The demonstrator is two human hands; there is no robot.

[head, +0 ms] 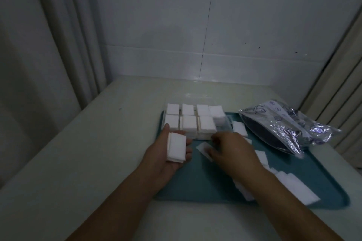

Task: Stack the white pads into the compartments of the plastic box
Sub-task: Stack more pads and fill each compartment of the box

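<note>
A clear plastic box stands at the far end of a teal tray, most of its compartments filled with stacks of white pads. My left hand lies palm up at the tray's left edge, holding a small stack of pads between thumb and fingers. My right hand is just in front of the box, its fingers pinching a single pad that lies on the tray. Loose pads lie to the right of the box, and more pads sit by my right forearm.
A crumpled silvery plastic bag lies on the tray's far right corner. The tray sits on a pale table against a tiled wall. A curtain hangs at the left.
</note>
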